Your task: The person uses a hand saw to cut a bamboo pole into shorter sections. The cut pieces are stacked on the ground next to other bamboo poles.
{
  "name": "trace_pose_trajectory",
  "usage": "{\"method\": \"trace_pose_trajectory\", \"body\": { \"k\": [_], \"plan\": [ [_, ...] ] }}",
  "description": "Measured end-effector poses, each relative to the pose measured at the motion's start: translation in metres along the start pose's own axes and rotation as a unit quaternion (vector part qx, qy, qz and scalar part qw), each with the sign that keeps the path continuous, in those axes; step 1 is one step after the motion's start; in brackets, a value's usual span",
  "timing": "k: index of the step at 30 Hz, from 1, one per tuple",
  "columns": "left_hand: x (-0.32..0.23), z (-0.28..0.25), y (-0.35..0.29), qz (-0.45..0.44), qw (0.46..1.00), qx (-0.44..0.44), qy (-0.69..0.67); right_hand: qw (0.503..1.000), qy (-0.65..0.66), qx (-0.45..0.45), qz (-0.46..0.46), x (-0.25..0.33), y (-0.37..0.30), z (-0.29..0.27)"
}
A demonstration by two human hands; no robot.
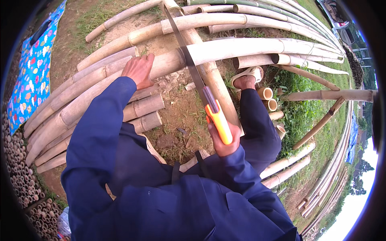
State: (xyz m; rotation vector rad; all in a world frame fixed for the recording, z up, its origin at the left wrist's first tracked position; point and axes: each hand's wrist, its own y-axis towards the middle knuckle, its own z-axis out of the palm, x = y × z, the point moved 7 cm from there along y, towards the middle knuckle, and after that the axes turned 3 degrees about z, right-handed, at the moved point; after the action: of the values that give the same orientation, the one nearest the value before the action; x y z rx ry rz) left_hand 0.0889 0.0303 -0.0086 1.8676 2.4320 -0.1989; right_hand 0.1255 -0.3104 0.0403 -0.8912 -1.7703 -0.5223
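Observation:
My right hand is closed round the orange handle of a hand saw. The saw's long blade lies across a thick bamboo pole, touching it near the middle of the view. My left hand rests on the same pole to the left of the blade, its fingers wrapped over the top and partly hidden. Beneath the pole, another bamboo piece runs crosswise as a support. My right foot in a pale sandal is set beside that support.
Several cut bamboo lengths lie left of my knees, and short pieces sit right of my foot. More long poles stretch out at the back. A blue patterned cloth and stacked bamboo ends are far left. A bamboo frame stands right.

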Motion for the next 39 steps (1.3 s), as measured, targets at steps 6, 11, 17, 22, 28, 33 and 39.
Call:
{"method": "trace_pose_trajectory", "body": {
  "k": [6, 11, 17, 22, 28, 33, 39],
  "plan": [
    [0.007, -0.006, -0.004, -0.003, 1.0, 0.008, 0.015, 0.999, 0.026, 0.018, 0.018, -0.022, -0.067, -0.008],
    [0.006, -0.004, -0.007, -0.005, 1.0, -0.004, 0.017, 1.0, -0.007, 0.007, -0.003, 0.001, -0.078, -0.036],
    [-0.001, -0.008, -0.002, 0.008, 1.0, -0.001, 0.011, 0.997, 0.061, 0.031, 0.02, -0.021, 0.004, 0.023],
    [0.007, -0.003, -0.016, -0.008, 1.0, -0.005, 0.008, 1.0, -0.021, -0.019, -0.01, 0.007, -0.107, -0.041],
    [0.002, -0.006, 0.004, 0.004, 1.0, 0.007, 0.014, 0.997, 0.066, -0.021, -0.032, 0.001, 0.041, 0.03],
    [0.011, -0.007, -0.012, -0.005, 1.0, -0.002, 0.013, 0.999, -0.002, 0.025, 0.035, -0.024, -0.076, -0.025],
    [-0.003, -0.005, -0.002, -0.001, 1.0, 0.006, 0.005, 1.0, -0.003, -0.003, 0.011, -0.01, -0.021, -0.012]
  ]
}}
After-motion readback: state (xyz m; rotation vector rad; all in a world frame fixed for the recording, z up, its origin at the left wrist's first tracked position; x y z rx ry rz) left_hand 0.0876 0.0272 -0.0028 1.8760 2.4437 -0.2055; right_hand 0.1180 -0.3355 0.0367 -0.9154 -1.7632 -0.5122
